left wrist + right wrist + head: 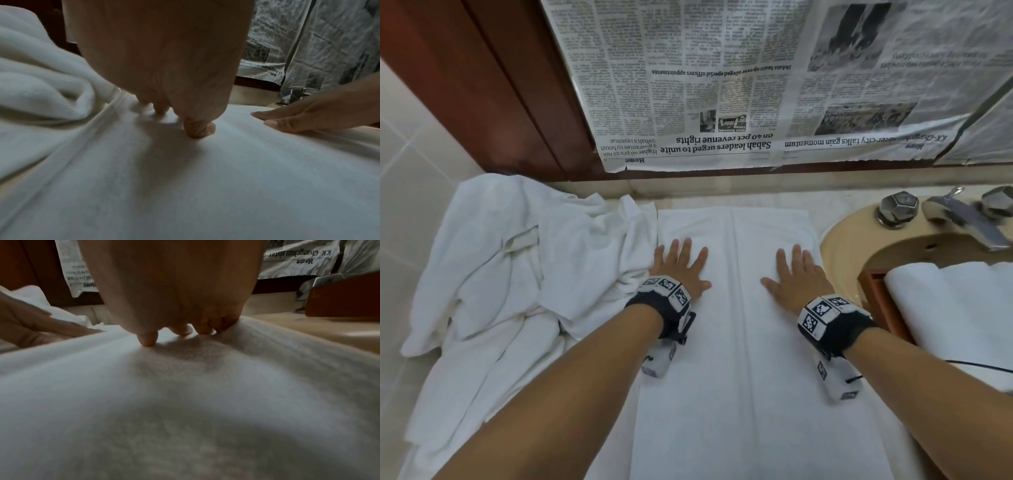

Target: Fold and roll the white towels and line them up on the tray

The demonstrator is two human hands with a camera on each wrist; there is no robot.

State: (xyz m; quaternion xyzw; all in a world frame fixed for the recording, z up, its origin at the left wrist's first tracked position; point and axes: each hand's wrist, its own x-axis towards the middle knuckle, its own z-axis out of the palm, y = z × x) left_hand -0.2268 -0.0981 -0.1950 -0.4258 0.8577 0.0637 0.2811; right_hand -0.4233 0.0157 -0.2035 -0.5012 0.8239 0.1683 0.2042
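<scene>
Head view: both palms lie flat w/ fingers straight on the folded towel [736, 342], gripping nothing. Left hand [678, 267] presses near its left edge, right hand [796, 277] near its right edge, w/ the lengthwise fold line running between them. Judging by that, the step in hand is smoothing the fold; rolling isn't begun. Next move prob. calls for taking one short end w/ both hands and rolling tight and even, so the layers don't skew.

Count, near to far: 1 flat towel under the palms; 1 crumpled towel heap [517, 274] just left of the left hand, no. of pieces unclear; 1 wooden tray [876, 301] right of the right hand, holding white towel [955, 301], count unclear; beyond, 1 sink [849, 233], 1 tap [962, 216] w/ 2 knobs, newspaper [722, 85] on the wall.
</scene>
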